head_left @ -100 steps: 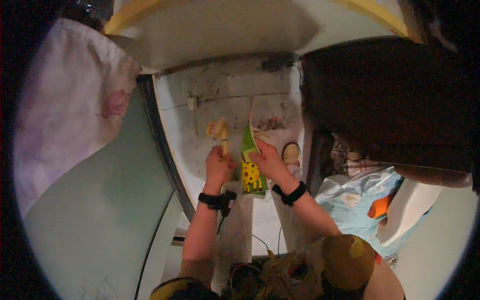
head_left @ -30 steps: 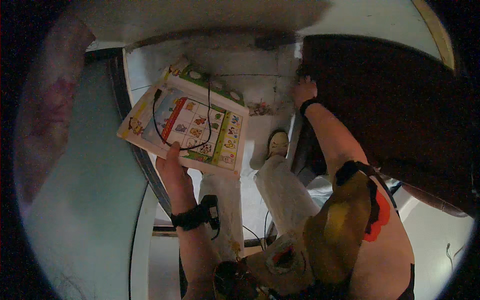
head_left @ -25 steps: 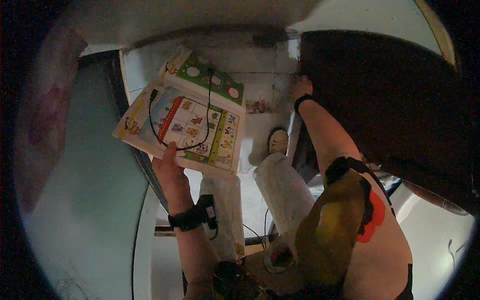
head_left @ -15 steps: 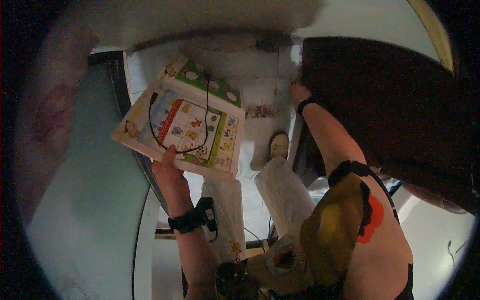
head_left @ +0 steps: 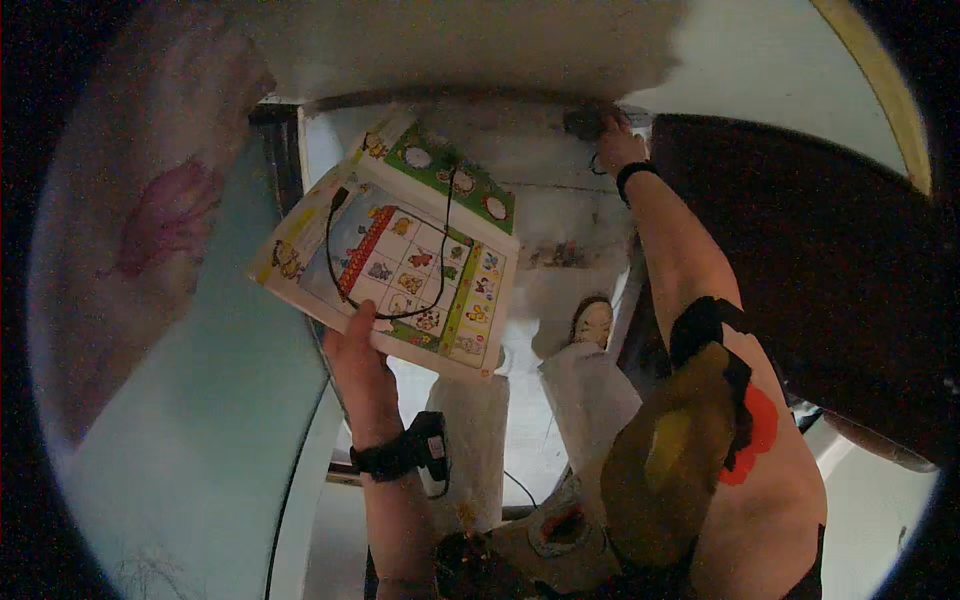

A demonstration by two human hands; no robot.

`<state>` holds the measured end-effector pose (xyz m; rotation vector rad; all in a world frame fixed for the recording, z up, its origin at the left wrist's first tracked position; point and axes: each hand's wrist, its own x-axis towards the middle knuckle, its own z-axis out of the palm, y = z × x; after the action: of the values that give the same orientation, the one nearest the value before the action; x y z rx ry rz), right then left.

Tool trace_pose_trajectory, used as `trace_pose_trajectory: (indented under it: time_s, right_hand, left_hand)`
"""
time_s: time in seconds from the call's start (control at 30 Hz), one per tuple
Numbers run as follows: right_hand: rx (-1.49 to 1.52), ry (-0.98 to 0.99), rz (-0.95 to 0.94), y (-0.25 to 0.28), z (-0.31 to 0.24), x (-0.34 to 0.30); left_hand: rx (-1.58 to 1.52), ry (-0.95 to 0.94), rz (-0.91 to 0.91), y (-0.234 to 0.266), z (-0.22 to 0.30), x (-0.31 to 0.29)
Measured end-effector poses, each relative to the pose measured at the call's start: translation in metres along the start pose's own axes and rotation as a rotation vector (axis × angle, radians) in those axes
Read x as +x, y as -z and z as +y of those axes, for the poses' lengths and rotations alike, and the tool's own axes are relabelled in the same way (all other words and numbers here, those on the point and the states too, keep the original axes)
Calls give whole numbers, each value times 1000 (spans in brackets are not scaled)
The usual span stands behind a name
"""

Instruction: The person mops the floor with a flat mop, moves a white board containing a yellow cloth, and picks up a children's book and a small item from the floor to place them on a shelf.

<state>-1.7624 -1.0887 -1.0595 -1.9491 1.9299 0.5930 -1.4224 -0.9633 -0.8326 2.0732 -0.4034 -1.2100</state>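
Note:
My left hand (head_left: 362,360) grips the lower edge of a children's picture book (head_left: 430,352), thumb on top. The book shows a grid of small cartoon pictures and has a green strip with white ovals along its far edge. A thin black cable (head_left: 447,235) curves across the page in a loop, and my thumb presses near its lowest bend. Farther off, my right hand (head_left: 622,145) reaches toward the wall, its fingers against or beside a dark object (head_left: 582,123) low down. Its fingers are too dim to tell whether they close on it.
A dark brown panel (head_left: 780,240) runs along the right and a pale green surface (head_left: 220,370) along the left. Between them is light tiled floor (head_left: 560,205) with a dark smudge. My shoe (head_left: 592,322) and pale trouser legs are below.
My right hand has moved farther away, up to the dark object near the wall. The view has shifted slightly; my left hand still holds the book with the cable on it.

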Motion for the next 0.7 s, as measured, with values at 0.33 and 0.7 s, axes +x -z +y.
trace_pose_trajectory:
  time_s: [0.33, 0.7]
  right_hand:
    - [305, 340, -40, -72, -29, -72]
    - [1995, -292, -326, -11, -5, -97]
  left_hand:
    - [-81, 41, 3, 18, -19, 6]
    - [55, -75, -74, 19, -38, 20]
